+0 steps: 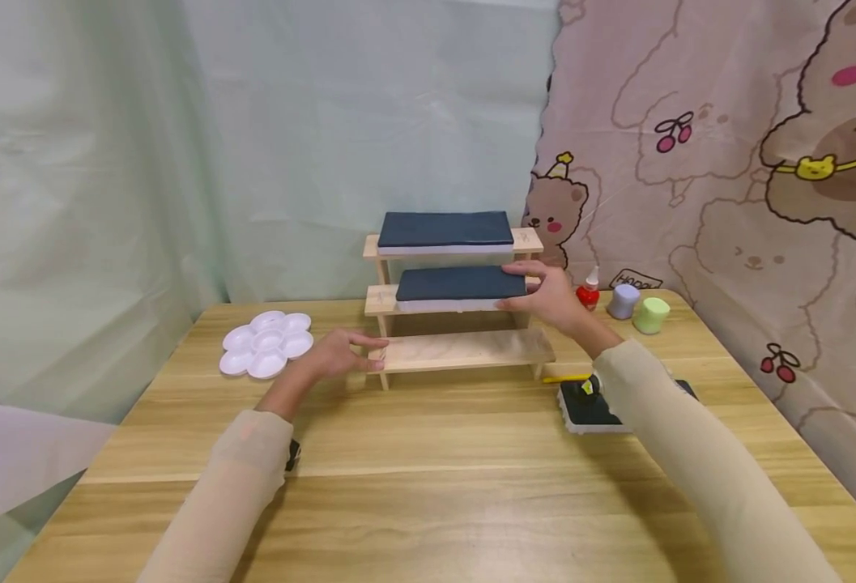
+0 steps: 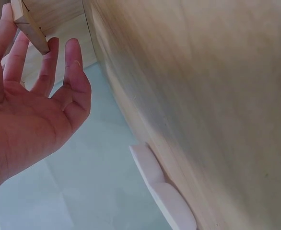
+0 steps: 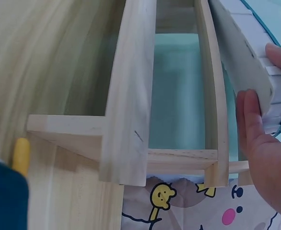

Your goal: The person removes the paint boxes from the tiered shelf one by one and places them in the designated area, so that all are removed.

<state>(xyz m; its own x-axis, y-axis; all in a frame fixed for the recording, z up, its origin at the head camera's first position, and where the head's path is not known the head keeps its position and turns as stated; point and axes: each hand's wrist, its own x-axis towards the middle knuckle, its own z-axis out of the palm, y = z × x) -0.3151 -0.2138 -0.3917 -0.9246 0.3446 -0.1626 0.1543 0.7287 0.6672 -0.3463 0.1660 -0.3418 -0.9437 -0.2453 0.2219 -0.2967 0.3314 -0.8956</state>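
A three-tier wooden display rack (image 1: 464,350) stands at the back of the table. My right hand (image 1: 547,300) grips the right end of a flat white box with a dark blue top (image 1: 460,283) at the middle tier. The right wrist view shows this box (image 3: 248,52) tilted, thumb and fingers around its near end. A similar dark-topped box (image 1: 445,229) lies on the top tier. The bottom tier is bare, and my left hand (image 1: 333,354) pinches its left end. In the left wrist view, fingertips touch the board end (image 2: 30,28).
A white flower-shaped palette (image 1: 268,343) lies left of the rack. At right are a red bottle (image 1: 588,293), a purple jar (image 1: 623,301) and a green jar (image 1: 651,316). Another dark-topped box (image 1: 591,414) and a yellow stick (image 1: 566,378) lie near my right forearm.
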